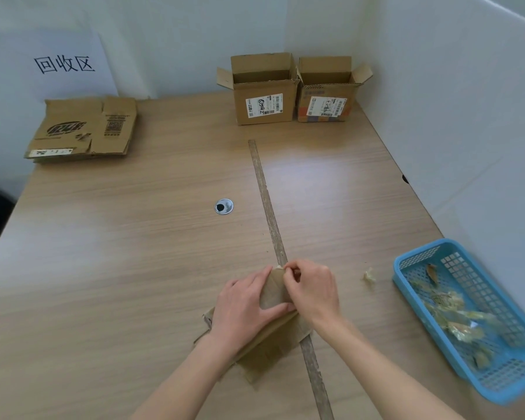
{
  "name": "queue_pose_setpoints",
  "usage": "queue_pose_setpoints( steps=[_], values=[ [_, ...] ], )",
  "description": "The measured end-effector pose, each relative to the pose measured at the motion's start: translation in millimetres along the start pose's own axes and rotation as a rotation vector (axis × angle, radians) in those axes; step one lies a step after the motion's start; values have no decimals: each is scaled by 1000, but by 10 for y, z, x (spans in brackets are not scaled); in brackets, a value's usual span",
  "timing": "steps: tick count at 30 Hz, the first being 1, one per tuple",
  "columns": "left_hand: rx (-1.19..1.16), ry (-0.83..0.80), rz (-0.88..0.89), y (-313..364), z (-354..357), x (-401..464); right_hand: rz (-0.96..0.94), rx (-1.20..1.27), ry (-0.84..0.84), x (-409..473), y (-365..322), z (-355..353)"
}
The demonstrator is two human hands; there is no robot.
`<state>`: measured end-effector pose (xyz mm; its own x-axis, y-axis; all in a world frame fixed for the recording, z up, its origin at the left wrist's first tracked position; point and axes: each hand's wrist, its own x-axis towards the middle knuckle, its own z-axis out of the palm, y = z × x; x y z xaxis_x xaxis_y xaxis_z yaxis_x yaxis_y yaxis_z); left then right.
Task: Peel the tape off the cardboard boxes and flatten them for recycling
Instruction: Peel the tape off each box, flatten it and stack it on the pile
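A small brown cardboard box, partly collapsed, lies on the table near me. My left hand grips its upper part, thumb across the front. My right hand pinches something at the box's top corner with its fingertips; the tape there is too small to make out. Two open upright boxes with shipping labels stand at the back: a larger box and a smaller box. Flattened cardboard is stacked at the far left.
A blue plastic basket holding crumpled tape scraps sits at the right edge, with one loose tape scrap beside it. A worn strip runs down the table. A metal cable grommet is mid-table. White walls close the back and right.
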<state>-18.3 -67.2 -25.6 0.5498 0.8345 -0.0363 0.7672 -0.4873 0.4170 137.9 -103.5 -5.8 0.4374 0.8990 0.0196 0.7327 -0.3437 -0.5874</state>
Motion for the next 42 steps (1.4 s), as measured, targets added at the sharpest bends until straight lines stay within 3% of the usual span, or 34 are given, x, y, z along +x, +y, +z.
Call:
queue_pose_setpoints(
  steps=[2, 5, 7, 9, 13, 16, 22, 25, 27, 31, 42],
  values=[
    [2, 9, 15, -9, 7, -6, 125, 122, -25, 7, 31, -9],
    [11, 0, 12, 1, 6, -23, 256, 377, -238, 77, 196, -98],
    [13, 0, 10, 2, 9, -27, 291, 531, -358, 100, 273, -171],
    [9, 2, 14, 6, 11, -22, 256, 549, -340, 124, 288, -213],
    [17, 0, 18, 4, 30, -19, -155, 108, -252, 178, 189, -210],
    [7, -14, 13, -11, 36, -18, -352, -70, -257, 234, 69, -253],
    [-20, -13, 14, -13, 39, -10, -569, -624, -435, 311, -136, -235],
    [-32, -11, 11, -21, 36, 4, -578, -701, -477, 313, -221, -176],
    [-19, -14, 5, -27, 35, 5, -475, -608, -395, 306, -196, -133],
    [7, 12, 13, -27, 52, -1, -85, -167, -184, 252, -58, -47],
    [62, -30, 53, -58, 29, 61, 706, 692, -171, 104, 258, 11]
  ],
)
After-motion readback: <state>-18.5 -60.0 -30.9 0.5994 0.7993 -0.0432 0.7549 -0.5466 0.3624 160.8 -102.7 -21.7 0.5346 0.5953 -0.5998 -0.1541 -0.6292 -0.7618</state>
